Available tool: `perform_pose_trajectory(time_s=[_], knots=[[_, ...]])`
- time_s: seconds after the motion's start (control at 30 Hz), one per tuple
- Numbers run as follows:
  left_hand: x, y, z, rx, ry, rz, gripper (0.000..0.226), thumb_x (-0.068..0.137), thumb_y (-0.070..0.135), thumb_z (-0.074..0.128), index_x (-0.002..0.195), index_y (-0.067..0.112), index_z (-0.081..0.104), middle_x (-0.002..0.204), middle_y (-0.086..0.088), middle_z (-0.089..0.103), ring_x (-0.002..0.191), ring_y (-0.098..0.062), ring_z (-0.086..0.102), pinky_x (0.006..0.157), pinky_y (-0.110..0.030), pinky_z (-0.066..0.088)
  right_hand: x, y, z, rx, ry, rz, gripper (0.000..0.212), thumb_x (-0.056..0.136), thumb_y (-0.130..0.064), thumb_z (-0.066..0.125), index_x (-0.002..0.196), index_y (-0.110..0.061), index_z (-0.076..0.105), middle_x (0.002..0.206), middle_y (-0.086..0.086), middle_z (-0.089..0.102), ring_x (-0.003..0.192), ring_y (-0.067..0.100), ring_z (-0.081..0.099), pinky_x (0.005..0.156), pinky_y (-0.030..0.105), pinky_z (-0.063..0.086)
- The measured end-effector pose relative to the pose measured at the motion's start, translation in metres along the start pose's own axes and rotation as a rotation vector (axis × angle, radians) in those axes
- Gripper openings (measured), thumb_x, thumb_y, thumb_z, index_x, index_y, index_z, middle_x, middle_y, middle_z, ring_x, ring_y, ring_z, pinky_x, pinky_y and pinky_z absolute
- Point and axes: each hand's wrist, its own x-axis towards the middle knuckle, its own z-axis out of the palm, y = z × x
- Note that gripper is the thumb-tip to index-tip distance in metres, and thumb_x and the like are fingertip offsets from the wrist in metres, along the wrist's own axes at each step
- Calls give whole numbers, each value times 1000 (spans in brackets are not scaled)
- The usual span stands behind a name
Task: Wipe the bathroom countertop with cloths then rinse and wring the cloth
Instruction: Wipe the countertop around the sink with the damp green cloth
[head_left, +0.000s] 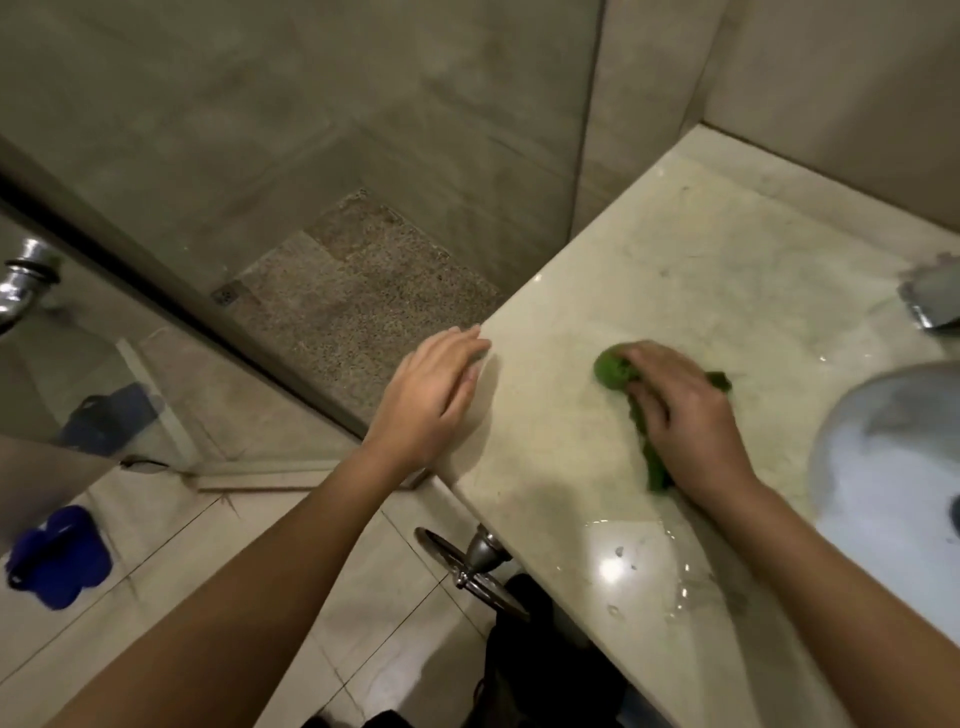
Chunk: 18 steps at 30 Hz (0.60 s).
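Observation:
A beige marble countertop (675, 260) fills the right half of the view. A bunched green cloth (615, 370) lies on it near the middle, and my right hand (685, 421) presses down on it with fingers spread over the fabric. My left hand (434, 397) rests flat on the counter's left edge with fingers straight and holds nothing. Part of the cloth is hidden under my right hand.
A white sink basin (893, 467) is set in the counter at the right, with a chrome tap (932, 299) behind it. Water drops (649, 577) glisten on the front of the counter. A glass shower screen (218, 291) stands left. Blue slippers (57, 556) lie on the floor.

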Motion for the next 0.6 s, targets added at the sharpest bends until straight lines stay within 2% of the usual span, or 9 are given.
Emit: perform_pose_trajectory(time_s=[0.07, 0.13, 0.27, 0.33, 0.5, 0.6], knots=[[12, 17, 14, 7, -24, 47, 39, 96, 24, 37, 130, 15, 53, 142, -1, 47, 135, -15, 34, 107, -26, 22, 15, 11, -1, -2, 68, 40, 35, 82, 9, 59, 114, -2, 63, 117, 15, 63, 113, 30, 56, 103, 11, 25], [24, 29, 26, 19, -50, 83, 38, 96, 24, 38, 130, 16, 53, 142, -1, 47, 135, -15, 34, 108, -24, 19, 12, 5, 4, 19, 69, 40, 34, 81, 5, 56, 113, -1, 63, 116, 16, 63, 112, 31, 56, 103, 13, 24], [32, 30, 40, 128, -67, 106, 38, 96, 26, 37, 130, 19, 52, 142, 0, 47, 136, -17, 34, 112, -36, 22, -47, -7, -8, 71, -72, -125, 35, 82, -1, 58, 116, -8, 63, 119, 12, 63, 116, 25, 54, 103, 24, 33], [32, 30, 40, 157, -67, 110, 40, 96, 26, 35, 131, 19, 51, 143, 1, 46, 136, -16, 34, 112, -37, 22, -62, 5, -26, 69, -88, -125, 37, 83, 0, 58, 117, -13, 61, 120, 8, 62, 118, 21, 52, 102, 26, 36], [32, 34, 39, 181, -52, 117, 46, 93, 31, 29, 131, 18, 52, 143, 2, 46, 136, -15, 33, 112, -35, 21, -12, 43, -46, -29, 67, 37, 34, 79, 14, 59, 109, -2, 64, 111, 14, 65, 109, 25, 55, 98, 5, 25], [32, 35, 41, 179, -47, 118, 47, 93, 32, 27, 130, 18, 52, 143, 1, 46, 135, -16, 34, 112, -36, 22, 11, 43, -40, 2, 140, 112, 32, 77, 16, 57, 104, 0, 64, 104, 16, 66, 102, 29, 58, 92, 0, 22]])
